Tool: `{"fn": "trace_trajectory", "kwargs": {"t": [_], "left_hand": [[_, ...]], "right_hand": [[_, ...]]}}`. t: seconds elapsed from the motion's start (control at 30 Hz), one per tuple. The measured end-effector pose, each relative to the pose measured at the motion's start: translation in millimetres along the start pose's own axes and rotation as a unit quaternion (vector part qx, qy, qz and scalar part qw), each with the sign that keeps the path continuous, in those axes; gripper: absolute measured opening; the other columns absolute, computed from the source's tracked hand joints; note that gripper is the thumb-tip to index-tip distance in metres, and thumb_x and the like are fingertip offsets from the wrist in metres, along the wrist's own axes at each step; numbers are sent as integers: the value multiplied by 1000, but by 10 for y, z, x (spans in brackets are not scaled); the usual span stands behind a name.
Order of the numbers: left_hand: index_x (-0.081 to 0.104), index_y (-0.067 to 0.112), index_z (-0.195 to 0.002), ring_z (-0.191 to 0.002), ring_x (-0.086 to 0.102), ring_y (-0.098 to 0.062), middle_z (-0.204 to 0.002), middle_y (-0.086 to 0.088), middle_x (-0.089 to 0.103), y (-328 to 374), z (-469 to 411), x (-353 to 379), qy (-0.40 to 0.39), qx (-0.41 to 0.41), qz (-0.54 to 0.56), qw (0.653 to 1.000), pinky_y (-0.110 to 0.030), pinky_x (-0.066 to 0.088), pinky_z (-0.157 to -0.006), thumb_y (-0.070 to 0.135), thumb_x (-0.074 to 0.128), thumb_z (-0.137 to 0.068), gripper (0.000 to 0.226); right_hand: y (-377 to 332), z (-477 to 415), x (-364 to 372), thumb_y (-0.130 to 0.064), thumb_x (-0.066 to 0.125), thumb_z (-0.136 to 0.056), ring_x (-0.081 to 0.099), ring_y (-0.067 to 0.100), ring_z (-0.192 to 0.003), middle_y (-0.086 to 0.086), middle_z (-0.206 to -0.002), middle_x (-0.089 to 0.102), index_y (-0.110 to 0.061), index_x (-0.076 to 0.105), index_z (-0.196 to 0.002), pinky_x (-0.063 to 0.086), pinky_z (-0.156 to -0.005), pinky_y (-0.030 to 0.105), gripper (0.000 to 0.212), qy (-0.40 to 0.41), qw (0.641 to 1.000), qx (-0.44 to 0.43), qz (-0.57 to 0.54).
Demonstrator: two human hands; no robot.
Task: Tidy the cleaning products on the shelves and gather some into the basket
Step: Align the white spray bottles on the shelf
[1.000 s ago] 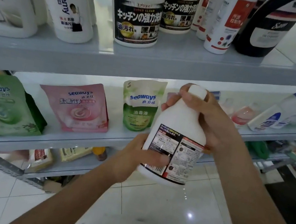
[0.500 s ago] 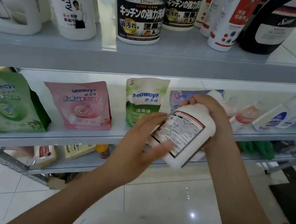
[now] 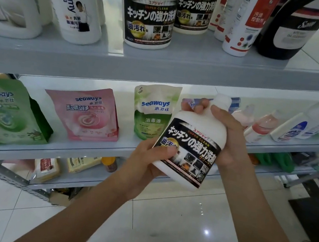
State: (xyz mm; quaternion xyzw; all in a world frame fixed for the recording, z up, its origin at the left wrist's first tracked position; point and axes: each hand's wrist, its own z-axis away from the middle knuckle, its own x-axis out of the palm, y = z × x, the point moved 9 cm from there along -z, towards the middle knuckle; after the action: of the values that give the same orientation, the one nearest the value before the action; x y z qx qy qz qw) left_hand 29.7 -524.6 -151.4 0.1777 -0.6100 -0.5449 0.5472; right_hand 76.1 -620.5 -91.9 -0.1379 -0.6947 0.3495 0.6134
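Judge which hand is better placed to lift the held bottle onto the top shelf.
Probably right: the right hand grips the bottle by its neck, a one-handed carrying hold; the left hand cups its lower side.

**Bottle Held Before the Middle Shelf**

The held cleaner bottle point(image 3: 190, 146) was gripped low by the left hand point(image 3: 148, 160) and at the neck by the right hand point(image 3: 227, 135), in front of the middle shelf point(image 3: 88, 148). Along that shelf were stood the left Seaways pouch point(image 3: 4, 112), middle Seaways pouch point(image 3: 85, 114) and right Seaways pouch point(image 3: 152, 111). On the upper shelf point(image 3: 162, 67), the rear cleaner bottle point(image 3: 195, 10) was set behind and right of the front cleaner bottle point(image 3: 149, 15).
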Motion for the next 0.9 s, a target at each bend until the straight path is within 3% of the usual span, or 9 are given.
{"fn": "trace_trajectory", "kwargs": {"t": [0.13,0.23,0.3,0.37,0.47,0.53,0.63,0.73,0.9], "left_hand": [[65,6,-109,-94,67,-29,-106,-18,70,-18,18,44,-26,-36,48,998,-41,58,-79,33,69,-68,50],[64,18,-108,-96,67,-22,-103,-7,72,64,0,-51,55,23,-51,997,-34,59,-78,39,63,-75,39],[54,29,-121,-107,61,-9,-115,5,63,345,104,-45,107,175,-255,945,-23,54,-84,50,62,-76,50],[40,29,-137,-125,47,-8,-135,7,46,422,189,80,69,281,-394,873,-20,44,-99,63,65,-70,80],[32,37,-139,-129,37,4,-141,21,38,442,193,120,48,318,-489,811,-9,34,-102,66,72,-56,97],[39,29,-138,-128,37,7,-143,11,42,477,192,124,46,342,-510,788,-6,31,-103,62,73,-59,92],[50,21,-134,-121,50,-4,-136,-1,54,565,189,96,62,360,-468,805,-13,40,-100,63,71,-63,85],[63,33,-120,-107,61,-6,-117,12,66,640,172,51,97,336,-341,873,-25,52,-88,72,64,-68,65],[67,33,-95,-84,66,-4,-88,16,71,559,147,-4,135,257,-208,934,-18,53,-64,82,49,-71,57]], "right_hand": [[41,-29,-68,-9,76,-63,67,22,-88,2,-69,62,-10,62,-73,55,-75,39,18,38,999,27,-5],[56,-30,-197,-10,62,-74,68,20,-84,2,-65,62,-11,60,-66,57,-75,41,9,97,994,40,-9],[102,-7,-274,-14,57,-78,69,22,-78,5,-67,65,-10,57,-64,56,-81,44,14,142,987,76,20],[165,35,-336,-13,60,-76,68,26,-75,10,-73,64,-8,55,-67,55,-79,48,11,178,977,119,10],[216,67,-339,-14,62,-73,68,27,-69,13,-78,63,-7,55,-69,58,-68,43,11,189,970,151,1],[217,88,-311,-18,61,-73,66,26,-59,13,-70,66,-9,53,-71,59,-62,37,12,189,969,162,5],[190,99,-269,-23,60,-73,66,24,-59,9,-68,66,-9,58,-73,58,-62,34,15,176,974,140,-22],[217,65,-196,-38,58,-76,67,25,-77,11,-86,66,-8,61,-84,58,-67,35,32,101,991,78,-49],[138,58,-144,-49,71,-71,63,26,-102,10,-105,68,-9,64,-106,48,-94,40,53,11,999,-7,-49]]}}
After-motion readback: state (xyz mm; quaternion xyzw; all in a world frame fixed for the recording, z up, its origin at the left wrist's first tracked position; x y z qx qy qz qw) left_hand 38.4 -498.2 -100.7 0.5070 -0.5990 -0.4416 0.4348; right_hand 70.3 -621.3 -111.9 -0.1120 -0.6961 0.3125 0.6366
